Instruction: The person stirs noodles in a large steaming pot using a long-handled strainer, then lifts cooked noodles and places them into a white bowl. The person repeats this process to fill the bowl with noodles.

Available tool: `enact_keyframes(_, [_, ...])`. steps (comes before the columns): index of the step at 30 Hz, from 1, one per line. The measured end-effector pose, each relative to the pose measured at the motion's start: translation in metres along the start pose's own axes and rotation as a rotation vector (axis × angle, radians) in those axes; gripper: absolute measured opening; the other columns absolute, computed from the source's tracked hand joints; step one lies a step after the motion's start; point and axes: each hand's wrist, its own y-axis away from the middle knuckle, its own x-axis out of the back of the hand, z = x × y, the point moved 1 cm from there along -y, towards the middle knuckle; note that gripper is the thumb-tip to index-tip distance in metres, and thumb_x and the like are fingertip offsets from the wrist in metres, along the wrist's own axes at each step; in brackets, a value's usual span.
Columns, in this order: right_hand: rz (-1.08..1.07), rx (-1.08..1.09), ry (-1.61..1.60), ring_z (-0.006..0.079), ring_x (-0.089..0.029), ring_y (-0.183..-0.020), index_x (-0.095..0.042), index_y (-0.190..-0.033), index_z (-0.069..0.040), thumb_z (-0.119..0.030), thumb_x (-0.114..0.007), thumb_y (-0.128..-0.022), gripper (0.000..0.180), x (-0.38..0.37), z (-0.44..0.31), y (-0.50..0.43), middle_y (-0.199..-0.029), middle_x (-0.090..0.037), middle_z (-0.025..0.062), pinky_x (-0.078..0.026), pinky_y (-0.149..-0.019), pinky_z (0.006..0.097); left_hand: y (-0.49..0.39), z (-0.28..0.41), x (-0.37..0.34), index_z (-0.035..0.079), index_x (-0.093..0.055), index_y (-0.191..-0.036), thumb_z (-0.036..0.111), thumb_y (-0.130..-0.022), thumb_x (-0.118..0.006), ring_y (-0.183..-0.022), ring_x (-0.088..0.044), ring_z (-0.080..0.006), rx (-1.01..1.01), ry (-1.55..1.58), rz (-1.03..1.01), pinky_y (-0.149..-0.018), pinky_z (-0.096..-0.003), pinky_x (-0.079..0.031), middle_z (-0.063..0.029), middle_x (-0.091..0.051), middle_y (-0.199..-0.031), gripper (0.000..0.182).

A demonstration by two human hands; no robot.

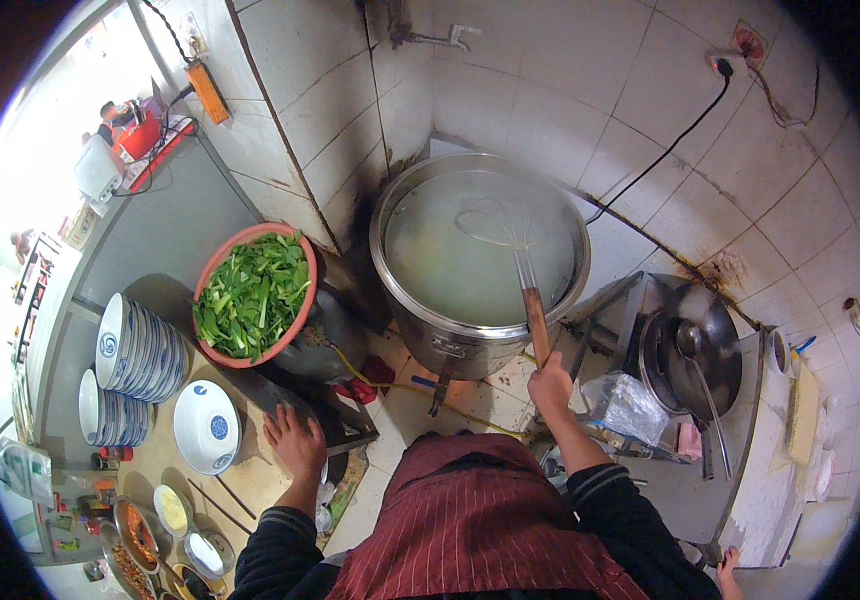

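Note:
My right hand [551,384] grips the wooden handle of a wire whisk [527,266]. The whisk's loops dip into cloudy, pale liquid [460,247] in a large stainless steel pot [445,346] ahead of me. My left hand [296,442] holds nothing; its spread fingers rest at the edge of the counter [257,420]. Just left of it stands a white bowl with blue patterns [197,420], nothing inside. Below the bowl lies a pair of chopsticks [221,504]. Cut leafy greens [257,296] fill a pink-orange basin [206,341] beyond my left hand.
Stacked bowls [141,352] stand at left, with seasoning bowls [171,510] nearer me. To the right are a dark wok [722,352] with a ladle [704,382] and a plastic bag [629,409]. A yellow hose [400,386] crosses below the pot. Another person's hand [728,562] shows lower right.

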Motion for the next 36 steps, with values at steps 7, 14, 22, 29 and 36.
enact_keyframes(7, [-0.002, 0.009, -0.025, 0.0467, -0.066, -0.076, -0.044, -0.108, -0.004, -0.014, -0.063, -0.08, 0.035, -0.0038, 0.0042, -0.0016, -0.079, -0.067, 0.0263, -0.051, -0.07, 0.0566, -0.0002, -0.0005, -0.0023, 0.0, -0.052, -0.131, 0.028, -0.088, -0.057, -0.143, -0.026, -0.0448, 0.02, 0.001, -0.014, -0.119, -0.053, -0.016, -0.0177, -0.046, -0.145, 0.052])
enact_keyframes(14, [0.016, 0.037, 0.014, 0.0446, -0.067, -0.076, -0.044, -0.108, -0.005, -0.015, -0.066, -0.08, 0.038, -0.0099, 0.009, -0.0031, -0.079, -0.068, 0.0249, -0.052, -0.068, 0.0551, -0.0004, -0.0009, -0.0023, 0.0, -0.052, -0.132, 0.029, -0.089, -0.057, -0.143, -0.026, -0.0446, 0.013, -0.01, -0.021, -0.119, -0.053, -0.015, -0.0175, -0.047, -0.145, 0.052])
enact_keyframes(22, [-0.027, -0.003, 0.02, 0.0444, -0.068, -0.077, -0.044, -0.108, -0.005, -0.017, -0.068, -0.08, 0.039, -0.0037, 0.0045, -0.0024, -0.081, -0.068, 0.0244, -0.052, -0.07, 0.0538, -0.0003, 0.0016, 0.0013, 0.001, -0.053, -0.131, 0.029, -0.089, -0.057, -0.143, -0.026, -0.0443, 0.024, -0.001, -0.025, -0.12, -0.0523, -0.015, -0.0174, -0.046, -0.146, 0.051])
enact_keyframes(29, [-0.004, 0.006, 0.019, 0.044, -0.068, -0.077, -0.045, -0.109, -0.005, -0.017, -0.068, -0.079, 0.04, -0.0027, 0.0032, -0.0012, -0.08, -0.068, 0.0246, -0.053, -0.07, 0.0532, -0.0007, 0.0027, 0.0024, 0.0, -0.053, -0.131, 0.03, -0.089, -0.057, -0.143, -0.026, -0.0447, 0.027, 0.002, -0.03, -0.119, -0.0523, -0.015, -0.0175, -0.046, -0.146, 0.051])
enact_keyframes(36, [0.003, 0.015, 0.011, 0.0453, -0.068, -0.076, -0.046, -0.108, -0.004, -0.017, -0.066, -0.079, 0.037, -0.0061, 0.0069, -0.0034, -0.08, -0.068, 0.026, -0.053, -0.07, 0.054, -0.0005, 0.0014, 0.0001, 0.001, -0.053, -0.132, 0.03, -0.09, -0.056, -0.143, -0.026, -0.0451, 0.026, -0.008, -0.031, -0.119, -0.0531, -0.015, -0.0178, -0.046, -0.145, 0.052])
